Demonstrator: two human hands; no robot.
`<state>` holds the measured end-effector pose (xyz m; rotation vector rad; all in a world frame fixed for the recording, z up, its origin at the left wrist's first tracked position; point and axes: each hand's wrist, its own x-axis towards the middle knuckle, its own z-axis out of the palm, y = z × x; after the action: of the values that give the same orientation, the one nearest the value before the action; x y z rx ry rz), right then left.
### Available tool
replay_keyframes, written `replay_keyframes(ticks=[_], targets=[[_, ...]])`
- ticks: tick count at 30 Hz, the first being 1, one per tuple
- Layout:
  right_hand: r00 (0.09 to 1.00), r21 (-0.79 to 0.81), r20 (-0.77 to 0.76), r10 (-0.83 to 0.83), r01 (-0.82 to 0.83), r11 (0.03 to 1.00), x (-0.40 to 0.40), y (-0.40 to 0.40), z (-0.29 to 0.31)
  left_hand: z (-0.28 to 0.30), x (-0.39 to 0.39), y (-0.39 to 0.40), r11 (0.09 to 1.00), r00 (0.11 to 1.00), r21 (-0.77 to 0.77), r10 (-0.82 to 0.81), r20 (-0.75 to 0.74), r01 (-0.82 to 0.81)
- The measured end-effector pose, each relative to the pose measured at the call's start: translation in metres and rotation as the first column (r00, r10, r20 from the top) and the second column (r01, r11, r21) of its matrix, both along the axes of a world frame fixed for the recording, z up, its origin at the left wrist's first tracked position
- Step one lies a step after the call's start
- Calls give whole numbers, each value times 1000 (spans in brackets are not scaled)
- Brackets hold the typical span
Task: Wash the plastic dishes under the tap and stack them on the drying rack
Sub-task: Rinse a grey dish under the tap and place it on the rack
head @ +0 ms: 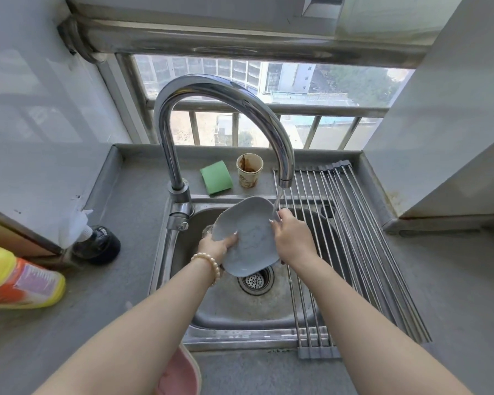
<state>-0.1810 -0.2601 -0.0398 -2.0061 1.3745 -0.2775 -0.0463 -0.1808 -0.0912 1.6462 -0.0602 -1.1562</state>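
A pale blue plastic plate (250, 235) is held tilted over the steel sink (183, 252). My left hand (216, 246) grips its left rim, thumb on the face. My right hand (291, 238) holds the right rim, fingers curled over the edge where the water lands. A thin stream runs from the curved tap (220, 89) onto the plate's upper right edge. The roll-up drying rack (354, 238) of steel rods lies over the sink's right side, with nothing on it. A pink plastic dish (180, 374) shows at the counter's near edge, partly hidden by my left arm.
A green sponge (216, 177) and a stained paper cup (249, 169) stand behind the sink. A dark bottle (97, 243) with a white cap and a yellow detergent bottle (17, 277) sit at the left on the counter. The drain strainer (255, 279) lies below the plate.
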Motion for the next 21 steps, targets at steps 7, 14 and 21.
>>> replay_keyframes(ticks=[7,14,21], targets=[[931,390,270,-248,129,912,-16,11,-39,35,4,-7,976,994,-199,-97,-53,85],[919,490,210,-334,197,849,3,12,-45,31,18,-11,955,899,151,-291,326,254],[994,50,107,-20,15,999,8,13,3,-21,7,5,931,945,318,-252,208,178]])
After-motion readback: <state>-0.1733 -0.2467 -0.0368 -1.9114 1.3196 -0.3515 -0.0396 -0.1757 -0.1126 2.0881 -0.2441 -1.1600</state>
